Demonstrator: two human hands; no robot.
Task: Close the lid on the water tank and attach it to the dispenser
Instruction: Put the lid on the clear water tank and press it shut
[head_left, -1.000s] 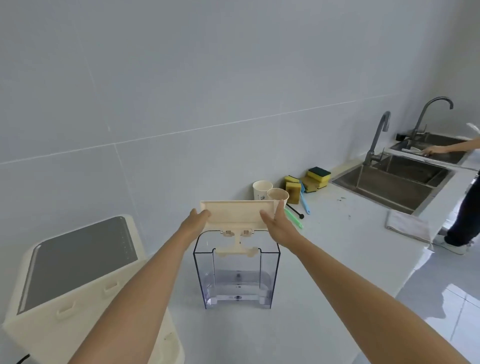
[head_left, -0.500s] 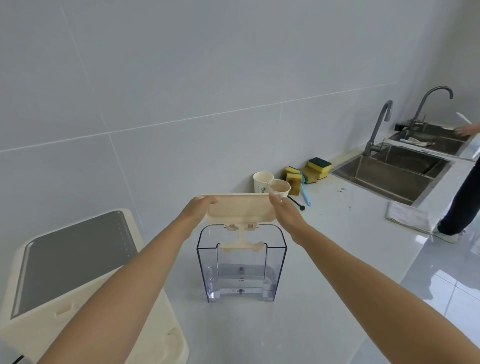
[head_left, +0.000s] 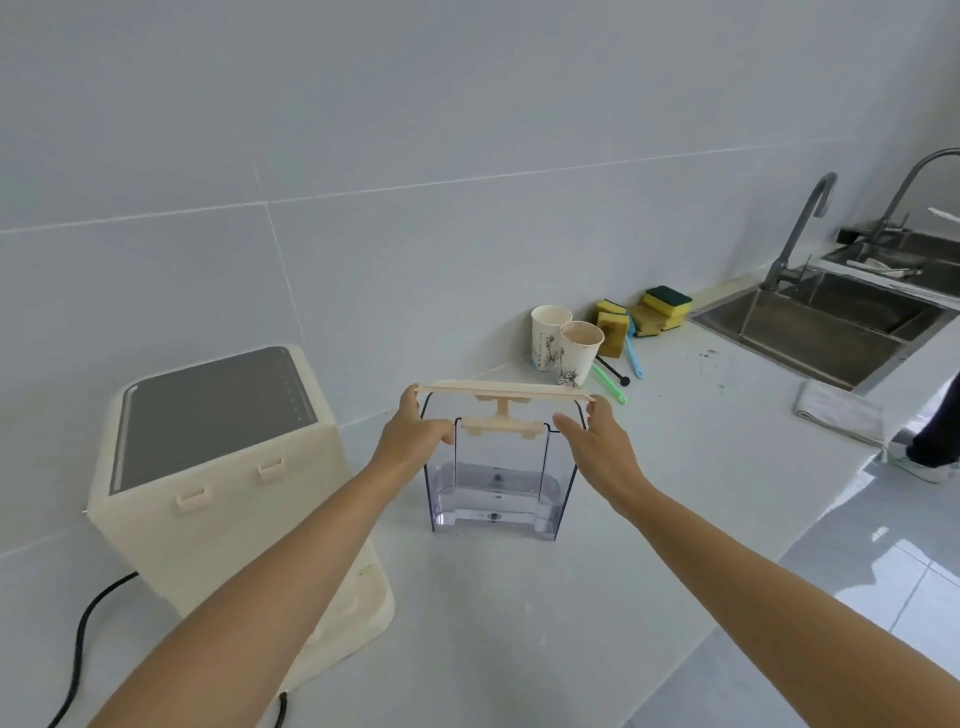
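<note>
Both hands grasp cream lid (head_left: 506, 387) by its ends – left hand (head_left: 410, 434), right hand (head_left: 597, 441) – level over clear water tank (head_left: 498, 483) on counter, right of dispenser (head_left: 218, 467). Risk: lid skews – underside bracket snags rim, jams.

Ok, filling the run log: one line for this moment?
phase: lid closing | left hand + right hand: holding lid ends | lid: level, above water tank | dispenser: tank not attached

two paper cups (head_left: 563, 345), two faucets (head_left: 800, 231), three sponges (head_left: 641, 318)
</note>
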